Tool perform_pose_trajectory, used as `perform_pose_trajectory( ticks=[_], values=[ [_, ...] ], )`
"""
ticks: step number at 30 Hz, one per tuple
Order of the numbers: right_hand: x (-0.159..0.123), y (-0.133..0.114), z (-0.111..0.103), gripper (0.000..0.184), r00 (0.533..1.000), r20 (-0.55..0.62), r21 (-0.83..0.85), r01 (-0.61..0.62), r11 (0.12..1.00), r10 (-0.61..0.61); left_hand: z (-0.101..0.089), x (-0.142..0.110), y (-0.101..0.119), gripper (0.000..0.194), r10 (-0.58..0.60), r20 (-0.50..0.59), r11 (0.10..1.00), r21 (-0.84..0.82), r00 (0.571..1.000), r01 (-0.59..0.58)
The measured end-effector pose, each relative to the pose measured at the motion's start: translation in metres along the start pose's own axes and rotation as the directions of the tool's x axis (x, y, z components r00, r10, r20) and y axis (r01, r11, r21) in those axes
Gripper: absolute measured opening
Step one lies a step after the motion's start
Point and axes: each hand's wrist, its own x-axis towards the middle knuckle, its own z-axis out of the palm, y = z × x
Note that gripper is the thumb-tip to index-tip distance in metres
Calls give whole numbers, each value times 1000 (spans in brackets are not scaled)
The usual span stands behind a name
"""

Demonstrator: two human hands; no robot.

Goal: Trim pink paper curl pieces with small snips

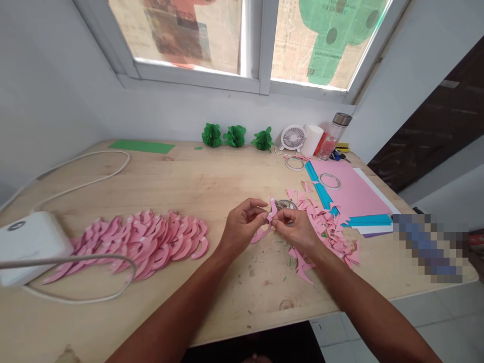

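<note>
Between both hands is a curved pink paper cutout, with its lower part curling down toward the table. My left hand pinches it from the left between thumb and fingers. From the right, my right hand pinches the same piece, its fingertips almost meeting the left thumb. Just behind the right fingers lies a roll of tape, partly hidden. Pink paper scraps are scattered beside and beyond my right hand. Left of my hands, many similar curved pink pieces lie overlapped in a broad pile.
A white box with cables stands at left. Green paper ornaments, a small fan, a white roll and a bottle line the wall. Pink sheets lie on blue ones at right, topped by a tape ring.
</note>
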Motion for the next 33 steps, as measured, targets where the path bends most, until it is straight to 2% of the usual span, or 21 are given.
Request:
perform_pose_trajectory(
  ticks=[9, 22, 33],
  values=[
    [0, -2, -1, 10, 1000, 11, 8, 17, 1000, -17, 3, 0, 0, 26, -16, -45, 1000, -4, 999, 16],
    [1, 2, 1, 10, 999, 2, -13, 36, 999, -36, 1, 1, -4, 26, -4, -35, 1000, -1, 999, 4],
    [1, 2, 1, 9, 1000, -4, -15, 19, 1000, -20, 3, 0, 1, 26, -40, -61, 999, -17, 997, 39]
  ],
)
